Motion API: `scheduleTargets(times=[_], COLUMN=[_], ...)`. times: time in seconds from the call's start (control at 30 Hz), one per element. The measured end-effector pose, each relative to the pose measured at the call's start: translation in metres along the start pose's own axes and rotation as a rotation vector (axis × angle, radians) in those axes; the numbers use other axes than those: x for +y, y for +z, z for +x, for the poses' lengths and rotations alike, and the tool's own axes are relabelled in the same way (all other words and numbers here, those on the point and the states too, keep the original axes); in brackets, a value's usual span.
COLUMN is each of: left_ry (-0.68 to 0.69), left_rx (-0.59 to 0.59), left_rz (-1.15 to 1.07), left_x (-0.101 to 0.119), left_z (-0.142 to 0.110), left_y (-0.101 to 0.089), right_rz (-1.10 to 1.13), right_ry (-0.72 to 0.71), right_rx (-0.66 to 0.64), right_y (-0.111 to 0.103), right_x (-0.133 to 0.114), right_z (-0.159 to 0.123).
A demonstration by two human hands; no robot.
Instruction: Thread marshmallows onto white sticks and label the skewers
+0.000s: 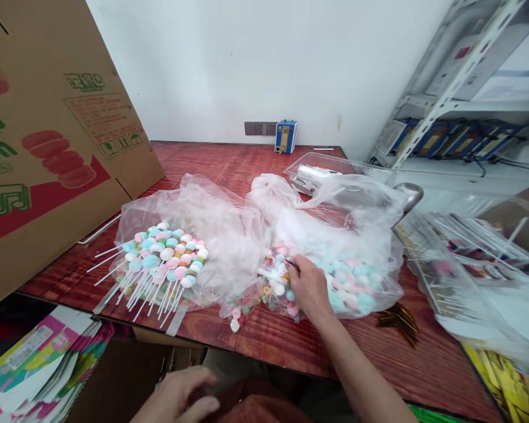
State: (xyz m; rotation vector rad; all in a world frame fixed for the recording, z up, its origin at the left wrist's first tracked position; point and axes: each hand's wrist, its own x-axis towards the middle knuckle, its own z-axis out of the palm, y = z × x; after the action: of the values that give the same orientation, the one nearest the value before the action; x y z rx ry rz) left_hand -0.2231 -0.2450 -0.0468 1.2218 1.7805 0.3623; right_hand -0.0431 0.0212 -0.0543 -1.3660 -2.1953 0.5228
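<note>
My right hand [309,288] reaches into a clear plastic bag [357,235] full of pastel pink, blue and white candies [352,288]; its fingers are curled among small candies near a small labelled packet [273,269]. My left hand [180,396] rests low below the table edge, fingers bent over something dark on my lap that I cannot make out. A bunch of finished candy skewers [165,255] on white sticks lies on a second plastic bag [194,211] at the left.
A big cardboard box [48,147] leans at the left. Clear plastic trays [321,170] and bags of sticks and wrappers [476,258] crowd the right. Gold twist ties [399,320] lie near the table [229,161] front. A small blue device [286,136] stands by the wall. Metal shelving [458,88] rises right.
</note>
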Motion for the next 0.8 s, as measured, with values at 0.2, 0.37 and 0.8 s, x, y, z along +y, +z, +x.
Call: scheduleTargets(times=[0.2,0.37,0.8], left_ry=[0.224,0.284,0.161], left_rx=[-0.182,-0.254,0.200], left_rz=[-1.043,-1.898,-1.619], left_x=[0.120,0.161,0.186], left_z=[0.085,0.155,0.166], left_y=[0.039,0.060,0.073], right_rz=[-0.179,0.100,0.414], right_ry=[-0.183,-0.293,0.202], right_rx=[0.065,0.008,0.109], right_y=[-0.019,-0.055,-0.084], right_x=[-0.004,0.001,0.043], right_z=[-0.001,-0.010,-0.067])
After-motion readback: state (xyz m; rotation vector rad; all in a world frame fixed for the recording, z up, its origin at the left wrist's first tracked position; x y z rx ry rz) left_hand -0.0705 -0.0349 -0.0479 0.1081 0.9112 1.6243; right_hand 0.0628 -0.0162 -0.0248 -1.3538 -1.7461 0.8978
